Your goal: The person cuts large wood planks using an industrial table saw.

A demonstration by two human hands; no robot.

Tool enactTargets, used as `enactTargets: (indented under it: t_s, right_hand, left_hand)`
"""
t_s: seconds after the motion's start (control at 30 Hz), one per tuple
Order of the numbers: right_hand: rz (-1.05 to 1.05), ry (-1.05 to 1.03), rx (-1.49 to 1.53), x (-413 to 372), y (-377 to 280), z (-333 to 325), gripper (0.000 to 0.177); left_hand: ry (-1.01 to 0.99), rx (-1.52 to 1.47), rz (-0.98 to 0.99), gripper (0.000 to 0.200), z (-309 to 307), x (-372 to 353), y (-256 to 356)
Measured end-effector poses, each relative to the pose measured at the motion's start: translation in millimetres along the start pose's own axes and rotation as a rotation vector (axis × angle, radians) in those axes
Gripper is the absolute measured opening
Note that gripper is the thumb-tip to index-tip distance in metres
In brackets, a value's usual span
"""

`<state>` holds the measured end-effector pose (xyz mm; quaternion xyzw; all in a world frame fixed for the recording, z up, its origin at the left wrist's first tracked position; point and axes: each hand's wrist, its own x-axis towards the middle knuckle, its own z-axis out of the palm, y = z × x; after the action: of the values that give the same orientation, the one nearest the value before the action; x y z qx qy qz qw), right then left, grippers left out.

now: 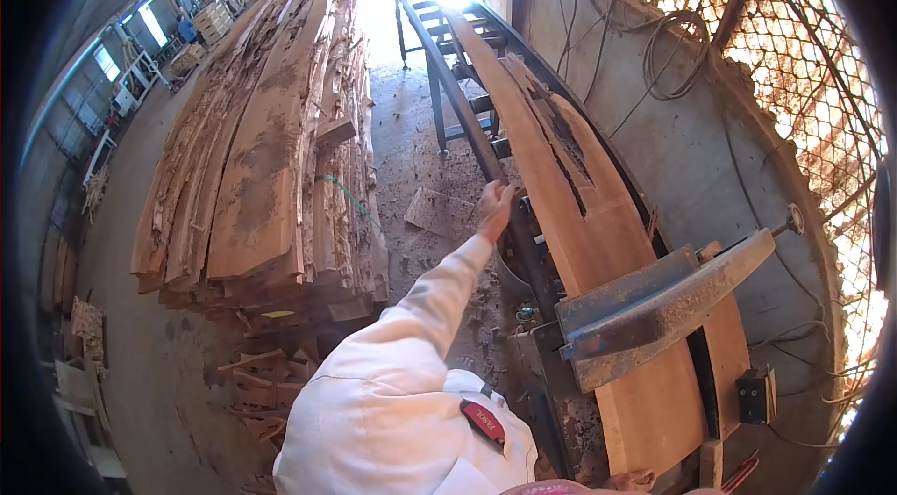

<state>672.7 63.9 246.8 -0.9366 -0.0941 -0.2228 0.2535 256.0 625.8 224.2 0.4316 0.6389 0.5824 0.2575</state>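
Note:
My left hand [495,208] reaches forward in a white sleeve, its fingers closed round the dark metal side rail [458,112] of a long roller stand. A long wooden board [579,215] with a dark, jagged split lies along the stand. Across the board stands a rusty metal machine part [668,308], which hides a stretch of the wood. Only a bit of my right hand [632,480] shows at the bottom edge, touching the board's near end. Its fingers are mostly cut off by the frame.
A tall stack of rough-edged planks [252,149] stands to the left. Chips and a flat wood piece [439,212] lie on the floor between. Coiled cable [677,51] and wire mesh [813,46] line the right wall. A person [186,28] is far back left.

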Motion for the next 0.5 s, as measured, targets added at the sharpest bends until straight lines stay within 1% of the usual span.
enactTargets:
  t_s: [0.07, 0.13, 0.17, 0.2, 0.23, 0.27, 0.3, 0.33, 0.37, 0.4, 0.43, 0.5]
  right_hand:
    - [0.016, -0.008, -0.001, -1, 0, -2, 0.050]
    - [0.049, -0.014, 0.007, 1, -10, -5, 0.052]
    - [0.318, -0.183, -0.124, 5, -28, -16, 0.053]
    - [0.298, -0.204, -0.156, 6, -29, -18, 0.054]
    - [0.279, -0.225, -0.189, 6, -27, -19, 0.055]
    - [0.260, -0.245, -0.223, 6, -27, -21, 0.055]
    - [0.312, -0.271, -0.220, 7, -31, -24, 0.055]
    - [0.363, -0.295, -0.216, 9, -37, -28, 0.055]
    - [0.414, -0.318, -0.213, 10, -41, -29, 0.055]
    - [0.378, -0.293, -0.223, 10, -35, -23, 0.055]
    - [0.341, -0.267, -0.232, 7, -22, -15, 0.055]
    - [0.297, -0.242, -0.236, 6, -1, -3, 0.054]
  left_hand:
    - [0.008, 0.065, -0.060, 0.047, -46, -28, -40]
    - [0.075, 0.138, -0.044, 0.045, -91, -65, -105]
    - [0.016, 0.191, -0.186, 0.044, -122, -95, -108]
    - [-0.053, 0.382, -0.191, 0.043, -149, -116, -156]
    - [-0.148, 0.456, -0.260, 0.045, -177, -143, -202]
    - [-0.224, 0.662, -0.406, 0.048, -203, -172, -192]
    - [-0.306, 0.791, -0.396, 0.050, -228, -204, -237]
    - [-0.471, 0.935, -0.438, 0.053, -254, -231, -256]
    - [-0.657, 1.017, -0.552, 0.055, -276, -252, -256]
    - [-0.749, 1.079, -0.681, 0.051, -294, -270, -247]
    - [-0.856, 1.130, -0.738, 0.044, -307, -283, -243]
    - [-0.940, 1.147, -0.745, 0.045, -323, -296, -227]
